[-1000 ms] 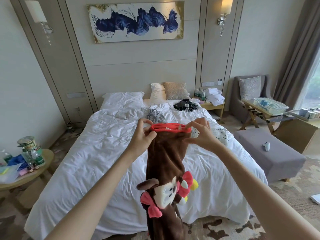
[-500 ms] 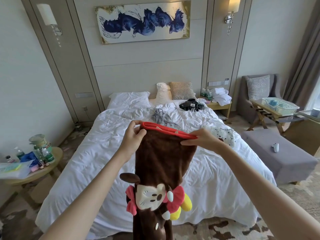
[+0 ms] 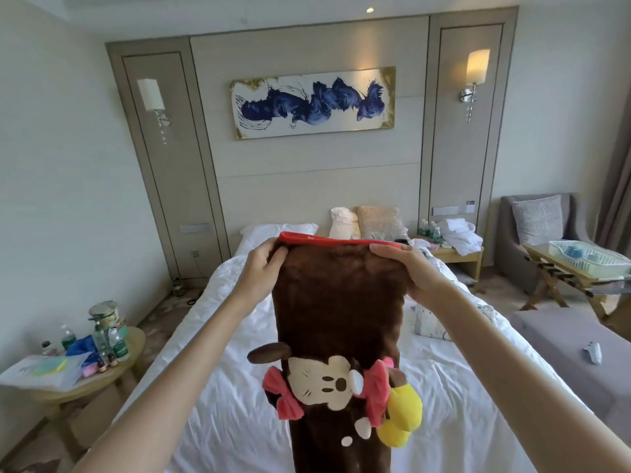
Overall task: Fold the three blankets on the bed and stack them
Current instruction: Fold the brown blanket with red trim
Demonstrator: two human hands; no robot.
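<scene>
I hold a brown plush blanket (image 3: 341, 302) up in front of me over the bed (image 3: 211, 353). It has a red top edge and a cartoon mouse face with pink bows and yellow feet sewn low on it. My left hand (image 3: 263, 268) grips its top left corner. My right hand (image 3: 406, 271) grips its top right corner. The blanket hangs straight down and out of view at the bottom. A white spotted blanket (image 3: 430, 322) lies on the bed to the right, partly hidden by my right arm. The brown blanket hides the middle of the bed.
A round side table (image 3: 102, 373) with bottles and papers stands left of the bed. A grey bench (image 3: 573, 356) with a small white remote stands to the right. Behind it are a folding stand with a blue basket (image 3: 587, 257), an armchair and a nightstand with white towels (image 3: 461, 233).
My hands have lifted the brown blanket higher and moved apart, spreading its top edge wider. The view has tilted up towards the headboard wall.
</scene>
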